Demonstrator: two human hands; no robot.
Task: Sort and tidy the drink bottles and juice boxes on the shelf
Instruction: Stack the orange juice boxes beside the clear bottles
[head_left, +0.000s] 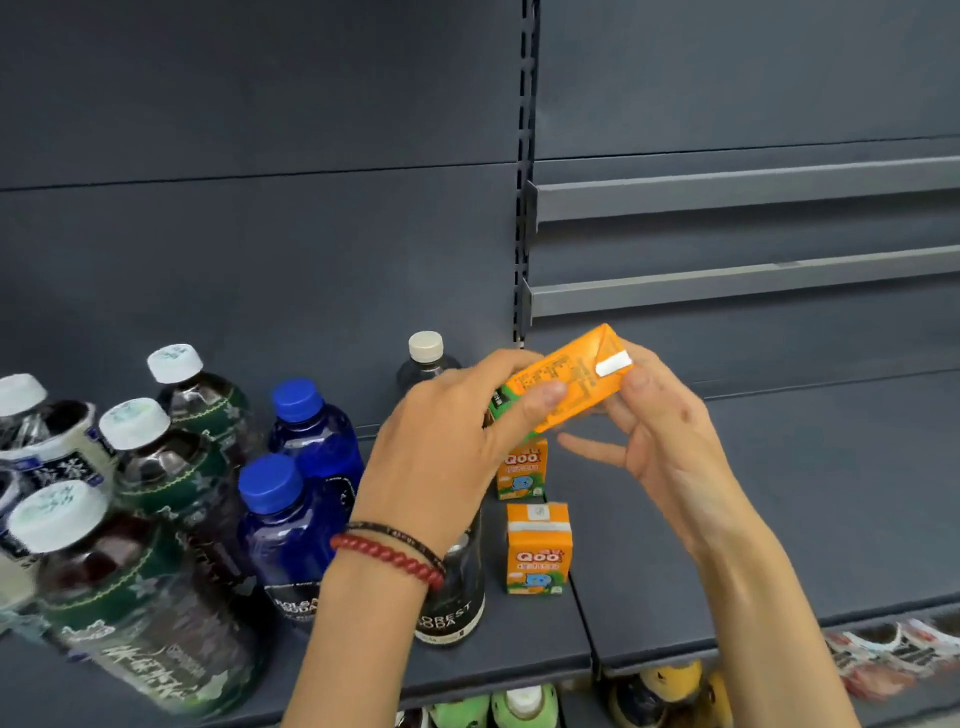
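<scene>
Here, the thumb and fingers of your left hand (441, 457) pinch one end of a tilted orange juice box (563, 384), held above the shelf (779, 493), while your right hand (670, 441) pinches the other end. Below, two Qoo juice boxes (522, 470) (538, 551) stand upright just beside a dark soda bottle (452, 618).

Fingers of the left hand (441, 447) cover the lower end of the orange juice box (571, 384), its print too small to read; beneath them a Qoo box (522, 475) loses its top, a Forest Soda bottle (454, 603) most of its body.
</scene>
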